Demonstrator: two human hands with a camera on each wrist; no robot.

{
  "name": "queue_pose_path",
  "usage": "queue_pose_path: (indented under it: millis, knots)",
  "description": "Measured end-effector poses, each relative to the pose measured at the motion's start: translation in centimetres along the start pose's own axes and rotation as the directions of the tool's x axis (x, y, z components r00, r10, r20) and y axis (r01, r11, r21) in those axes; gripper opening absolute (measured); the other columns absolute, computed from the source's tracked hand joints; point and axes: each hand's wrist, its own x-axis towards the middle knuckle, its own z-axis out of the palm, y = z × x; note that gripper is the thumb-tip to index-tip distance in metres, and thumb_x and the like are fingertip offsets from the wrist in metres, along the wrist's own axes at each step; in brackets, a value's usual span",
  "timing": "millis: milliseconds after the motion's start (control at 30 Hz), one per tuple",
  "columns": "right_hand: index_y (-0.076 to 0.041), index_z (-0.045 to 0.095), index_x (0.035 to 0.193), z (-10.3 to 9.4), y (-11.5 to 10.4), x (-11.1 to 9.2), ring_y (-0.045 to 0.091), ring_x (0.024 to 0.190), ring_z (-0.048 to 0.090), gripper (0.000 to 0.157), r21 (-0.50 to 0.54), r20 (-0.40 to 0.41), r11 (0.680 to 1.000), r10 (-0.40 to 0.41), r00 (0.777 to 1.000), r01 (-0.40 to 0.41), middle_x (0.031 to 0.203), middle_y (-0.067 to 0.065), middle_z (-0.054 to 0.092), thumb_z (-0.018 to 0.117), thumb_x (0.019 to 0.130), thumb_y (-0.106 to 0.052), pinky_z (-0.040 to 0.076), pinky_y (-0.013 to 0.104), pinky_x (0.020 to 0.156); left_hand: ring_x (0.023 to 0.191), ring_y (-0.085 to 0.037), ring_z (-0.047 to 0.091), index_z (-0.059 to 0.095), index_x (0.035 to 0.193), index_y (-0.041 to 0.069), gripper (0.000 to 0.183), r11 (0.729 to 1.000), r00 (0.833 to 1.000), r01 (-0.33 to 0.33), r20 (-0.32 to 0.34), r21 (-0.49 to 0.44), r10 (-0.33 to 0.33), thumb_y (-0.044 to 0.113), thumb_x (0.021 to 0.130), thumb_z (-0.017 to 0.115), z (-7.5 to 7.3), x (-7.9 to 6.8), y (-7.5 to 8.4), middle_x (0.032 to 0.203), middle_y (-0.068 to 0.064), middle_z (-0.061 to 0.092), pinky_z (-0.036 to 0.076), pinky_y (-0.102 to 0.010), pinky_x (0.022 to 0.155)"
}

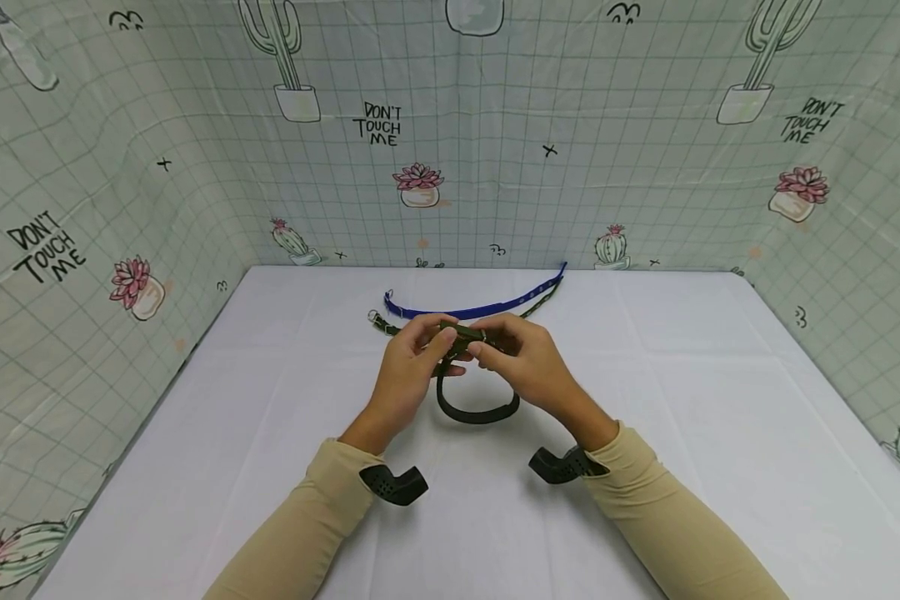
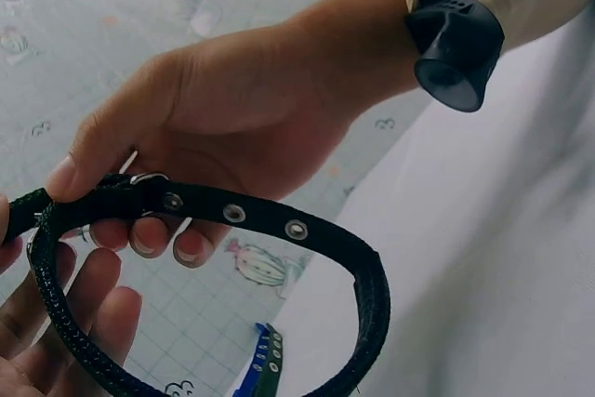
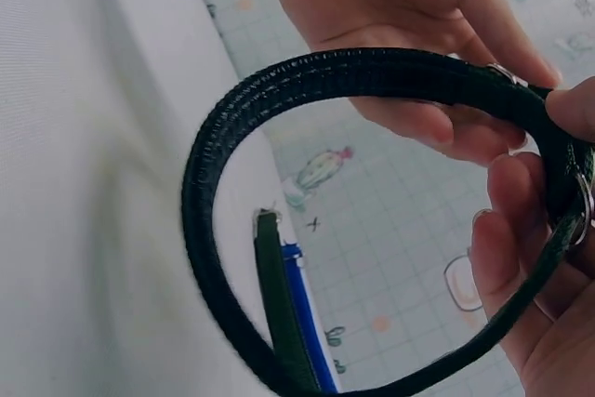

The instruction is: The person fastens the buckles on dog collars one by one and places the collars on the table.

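Head view, nearest first: sleeves [image 1: 285, 533] with a wrist camera [image 1: 394, 485] at each cuff reach over the white desk [image 1: 660, 375]. Next comes the loop of the collar [image 1: 480, 416], hanging from between the hands. Its upper part is pinched at both sides: the left hand [image 1: 407, 371] and the right hand [image 1: 534, 362] each have the thumb on the near face and fingers behind. Left wrist view shows eyelets [image 2: 234, 213] running along the collar from the right fingers. Right wrist view shows a metal ring [image 3: 584, 209] beside the right fingers. Beyond the hands lie a green strap [image 1: 543, 300] and, farther, a blue strap [image 1: 487, 312], before a cactus-print backdrop [image 1: 487, 108].
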Motion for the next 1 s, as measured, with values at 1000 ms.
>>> queue_pose_path:
  millis: [1000]
  knots:
    - [-0.003,0.066,0.116,-0.01,0.33,0.04,0.023,0.063,0.058,0.022,0.142,-0.036,0.988,0.062,0.997,-0.056,0.087,0.019,0.063,0.068,0.096,-0.013,0.05,0.029,0.053,0.099,-0.027,0.071,0.04,0.133,-0.003,0.044,0.985,0.993,-0.103,-0.068,-0.136,0.094,0.033,0.107,0.048,-0.34,0.14,-0.43,0.113,-0.024,0.067,0.056,-0.046,0.088]
